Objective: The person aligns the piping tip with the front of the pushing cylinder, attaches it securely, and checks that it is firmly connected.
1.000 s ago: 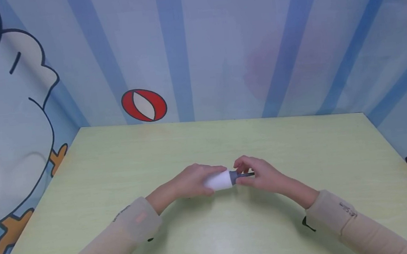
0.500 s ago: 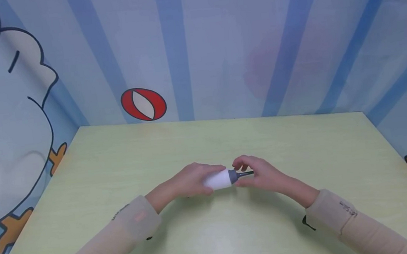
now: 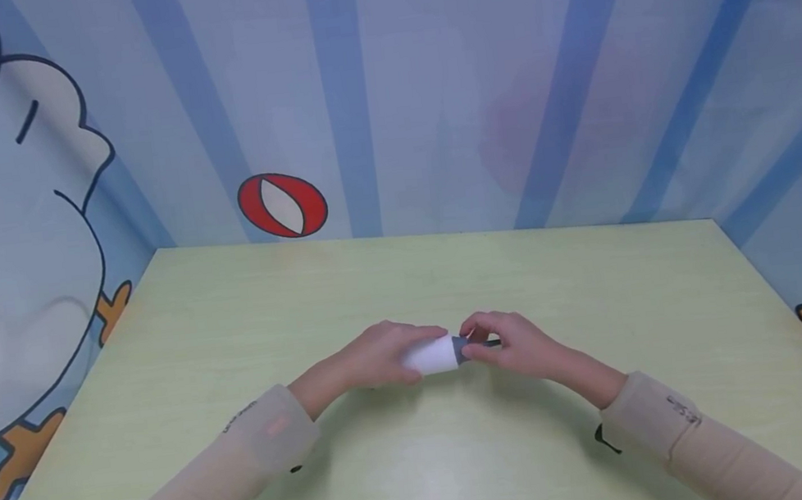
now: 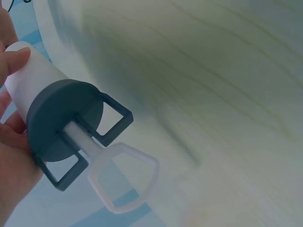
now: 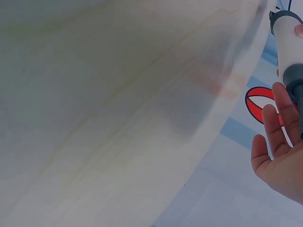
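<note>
A white-barrelled pastry syringe (image 3: 431,356) is held sideways a little above the table. My left hand (image 3: 381,355) grips its barrel, thumb and fingers wrapped around it. In the left wrist view a dark green end cap (image 4: 45,118) carries two square finger loops, and a white plunger handle (image 4: 100,155) sticks out between them. At the other end sits a dark cone-shaped nozzle (image 5: 294,78) with a thin spout. My right hand (image 3: 519,344) pinches that nozzle's cone with thumb and forefinger; in the right wrist view the other fingers are spread and the thumb is hidden.
Under both hands lies a pale green table (image 3: 425,462). Its back edge meets a blue striped wall (image 3: 423,115) printed with a red and white ball (image 3: 283,206). Cartoon-printed side panels (image 3: 10,270) stand to the left and right.
My right thumb and forefinger have come in from a loose position around the spout onto the nozzle's cone. The left hand and the syringe have stayed almost in place.
</note>
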Tool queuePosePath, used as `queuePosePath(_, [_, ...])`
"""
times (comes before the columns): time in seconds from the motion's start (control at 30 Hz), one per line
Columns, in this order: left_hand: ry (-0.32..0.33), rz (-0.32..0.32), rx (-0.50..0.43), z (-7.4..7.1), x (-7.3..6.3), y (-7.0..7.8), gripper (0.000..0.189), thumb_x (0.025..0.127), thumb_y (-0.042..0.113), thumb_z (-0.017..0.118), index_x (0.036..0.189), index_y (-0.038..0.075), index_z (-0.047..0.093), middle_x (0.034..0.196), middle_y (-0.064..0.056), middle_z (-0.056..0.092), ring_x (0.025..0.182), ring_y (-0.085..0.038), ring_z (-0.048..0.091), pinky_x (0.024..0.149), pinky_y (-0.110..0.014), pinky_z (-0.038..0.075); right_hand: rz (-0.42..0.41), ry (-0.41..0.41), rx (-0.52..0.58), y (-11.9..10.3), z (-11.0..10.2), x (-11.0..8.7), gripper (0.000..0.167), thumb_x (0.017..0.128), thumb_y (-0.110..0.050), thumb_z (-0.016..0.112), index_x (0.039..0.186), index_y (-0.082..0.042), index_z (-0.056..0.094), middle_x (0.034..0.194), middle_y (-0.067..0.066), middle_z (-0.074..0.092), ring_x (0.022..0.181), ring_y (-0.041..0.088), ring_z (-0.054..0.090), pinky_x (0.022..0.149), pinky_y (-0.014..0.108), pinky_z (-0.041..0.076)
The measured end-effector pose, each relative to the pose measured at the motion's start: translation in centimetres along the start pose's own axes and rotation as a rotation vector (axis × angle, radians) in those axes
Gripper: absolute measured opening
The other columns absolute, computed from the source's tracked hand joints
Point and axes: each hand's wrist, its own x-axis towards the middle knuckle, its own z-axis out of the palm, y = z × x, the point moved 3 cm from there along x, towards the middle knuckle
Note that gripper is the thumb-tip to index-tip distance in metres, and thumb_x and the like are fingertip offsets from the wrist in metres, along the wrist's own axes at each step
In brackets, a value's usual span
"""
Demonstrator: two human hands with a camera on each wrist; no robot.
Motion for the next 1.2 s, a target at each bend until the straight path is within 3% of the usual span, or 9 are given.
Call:
queuePosePath(0.3, [-0.002,-0.02,0.002,0.1,0.05,-0.1,0.056,0.076,0.017,0.066,0.129,0.02,0.046,0.119,0.002,0.056,0.095,-0.014,0.052,0.08,-0.032,0.043,0.034,0.016,0.003,-0.27,-0.01,-0.05,0.044,0.076,-0.019,0.069,0.114,-0.005,0.052,0.107,0.005,0.057,0.092,0.018,0.05,0.078,0.034,0.045])
queuePosePath(0.57, [0.013,0.004,0.007,0.13,0.14,-0.14,0.055,0.076,0.016,0.065,0.128,0.019,0.047,0.117,0.002,0.058,0.091,-0.013,0.053,0.078,-0.03,0.043,0.011,0.025,-0.033,-0.51,0.0,-0.02,0.028,0.076,-0.012,0.068,0.1,-0.01,0.053,0.096,0.001,0.057,0.086,0.015,0.051,0.078,0.033,0.045])
queuePosePath(0.9, [0.012,-0.002,0.009,0.27,0.13,-0.2,0.056,0.077,0.017,0.065,0.129,0.019,0.046,0.117,0.001,0.058,0.093,-0.013,0.053,0.078,-0.029,0.043,0.034,0.005,-0.028,-0.38,-0.05,-0.09,0.024,0.08,-0.015,0.064,0.101,-0.01,0.054,0.091,0.0,0.06,0.084,0.013,0.054,0.078,0.034,0.047])
queuePosePath(1.2, [0.019,0.002,0.028,0.13,0.11,0.12,0.056,0.076,0.018,0.066,0.129,0.018,0.046,0.112,0.0,0.06,0.087,-0.013,0.053,0.075,-0.027,0.043,0.066,0.021,0.055,-0.22,-0.03,0.01,0.023,0.08,-0.014,0.064,0.099,-0.006,0.056,0.088,0.003,0.06,0.082,0.014,0.053,0.078,0.034,0.045])
